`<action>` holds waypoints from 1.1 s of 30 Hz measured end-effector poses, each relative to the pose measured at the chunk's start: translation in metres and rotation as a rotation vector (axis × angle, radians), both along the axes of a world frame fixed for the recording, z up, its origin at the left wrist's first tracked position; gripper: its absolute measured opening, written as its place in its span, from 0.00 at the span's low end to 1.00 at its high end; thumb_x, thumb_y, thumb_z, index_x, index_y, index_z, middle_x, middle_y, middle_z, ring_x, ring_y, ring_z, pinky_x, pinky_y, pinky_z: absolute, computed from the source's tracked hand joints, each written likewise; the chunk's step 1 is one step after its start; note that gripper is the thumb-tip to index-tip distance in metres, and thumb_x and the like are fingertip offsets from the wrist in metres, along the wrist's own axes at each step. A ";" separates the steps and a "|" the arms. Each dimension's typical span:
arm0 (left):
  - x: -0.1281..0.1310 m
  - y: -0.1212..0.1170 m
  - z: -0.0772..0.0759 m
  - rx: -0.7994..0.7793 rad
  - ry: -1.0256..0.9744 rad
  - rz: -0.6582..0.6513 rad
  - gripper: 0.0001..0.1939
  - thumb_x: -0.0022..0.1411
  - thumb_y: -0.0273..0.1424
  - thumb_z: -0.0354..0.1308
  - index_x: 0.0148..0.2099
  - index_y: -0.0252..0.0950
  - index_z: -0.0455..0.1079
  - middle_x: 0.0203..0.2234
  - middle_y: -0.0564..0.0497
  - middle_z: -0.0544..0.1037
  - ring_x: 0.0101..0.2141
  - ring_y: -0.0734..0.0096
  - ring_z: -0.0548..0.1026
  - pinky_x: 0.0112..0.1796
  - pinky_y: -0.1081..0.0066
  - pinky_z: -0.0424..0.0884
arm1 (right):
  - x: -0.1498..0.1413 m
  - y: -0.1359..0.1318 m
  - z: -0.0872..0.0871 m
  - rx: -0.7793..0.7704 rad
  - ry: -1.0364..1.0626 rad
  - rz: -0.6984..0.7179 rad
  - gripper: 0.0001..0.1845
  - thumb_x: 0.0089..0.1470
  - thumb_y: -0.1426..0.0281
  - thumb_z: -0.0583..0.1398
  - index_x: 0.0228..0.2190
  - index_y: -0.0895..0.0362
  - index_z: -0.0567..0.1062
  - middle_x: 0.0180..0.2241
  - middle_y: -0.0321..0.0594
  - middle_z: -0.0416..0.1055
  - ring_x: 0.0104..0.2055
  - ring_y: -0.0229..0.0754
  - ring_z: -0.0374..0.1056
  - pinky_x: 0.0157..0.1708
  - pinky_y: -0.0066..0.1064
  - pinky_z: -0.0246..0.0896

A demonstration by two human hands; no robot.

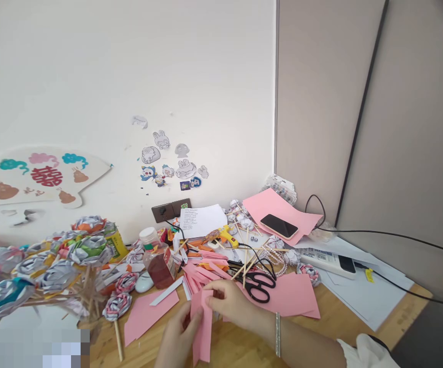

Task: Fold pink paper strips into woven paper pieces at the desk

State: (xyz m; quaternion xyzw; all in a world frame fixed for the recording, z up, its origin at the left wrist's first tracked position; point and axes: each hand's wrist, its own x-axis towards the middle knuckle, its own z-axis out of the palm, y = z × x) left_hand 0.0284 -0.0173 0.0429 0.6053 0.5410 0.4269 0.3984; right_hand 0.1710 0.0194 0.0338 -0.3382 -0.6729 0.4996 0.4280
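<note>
Both my hands hold a folded pink paper strip [203,332] over the wooden desk [236,347]. My left hand [177,340] pinches its lower left edge from below. My right hand [231,301], with a thin bracelet at the wrist, grips the strip's top with fingers curled. Several more pink strips [202,273] lie fanned just behind, and black scissors [258,283] rest right of my right hand on a pink sheet [294,296].
Paper roses on sticks [52,266] crowd the left. A bottle [159,263], yellow glue gun [227,236], wooden skewers, a phone [279,226] on pink paper, a white device [328,261] and black cables lie behind. Wall stickers hang above; a grey partition stands right.
</note>
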 end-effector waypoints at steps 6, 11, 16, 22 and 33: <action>0.000 0.001 -0.001 -0.044 -0.011 0.002 0.14 0.47 0.41 0.56 0.25 0.34 0.69 0.18 0.55 0.72 0.25 0.66 0.68 0.25 0.73 0.63 | -0.002 -0.004 -0.002 0.343 -0.190 -0.359 0.04 0.43 0.77 0.55 0.22 0.58 0.68 0.22 0.34 0.62 0.26 0.35 0.57 0.24 0.25 0.50; 0.000 0.003 -0.006 -0.048 -0.077 -0.029 0.12 0.48 0.39 0.55 0.28 0.35 0.68 0.19 0.55 0.72 0.27 0.66 0.69 0.27 0.73 0.64 | -0.001 -0.009 -0.004 0.682 -0.359 -0.430 0.04 0.46 0.75 0.54 0.23 0.57 0.68 0.25 0.37 0.64 0.30 0.37 0.58 0.28 0.28 0.52; -0.002 0.003 -0.007 0.020 0.013 0.080 0.13 0.48 0.41 0.55 0.23 0.35 0.65 0.16 0.57 0.69 0.22 0.70 0.66 0.23 0.74 0.62 | -0.002 -0.018 -0.001 0.872 -0.457 -0.363 0.07 0.50 0.73 0.51 0.28 0.56 0.69 0.28 0.38 0.65 0.31 0.38 0.58 0.29 0.30 0.53; 0.000 0.001 0.004 0.000 -0.112 0.098 0.16 0.47 0.44 0.54 0.26 0.35 0.67 0.21 0.54 0.74 0.28 0.65 0.70 0.31 0.72 0.66 | -0.001 -0.020 0.005 0.992 -0.580 -0.290 0.11 0.51 0.73 0.49 0.35 0.58 0.69 0.29 0.42 0.65 0.32 0.41 0.58 0.28 0.32 0.54; -0.003 0.004 -0.004 0.018 -0.034 0.107 0.18 0.47 0.46 0.53 0.25 0.34 0.67 0.18 0.54 0.71 0.25 0.67 0.67 0.27 0.72 0.64 | -0.005 -0.014 0.000 0.511 -0.236 -0.239 0.08 0.49 0.72 0.53 0.30 0.56 0.72 0.29 0.38 0.67 0.32 0.37 0.62 0.30 0.27 0.57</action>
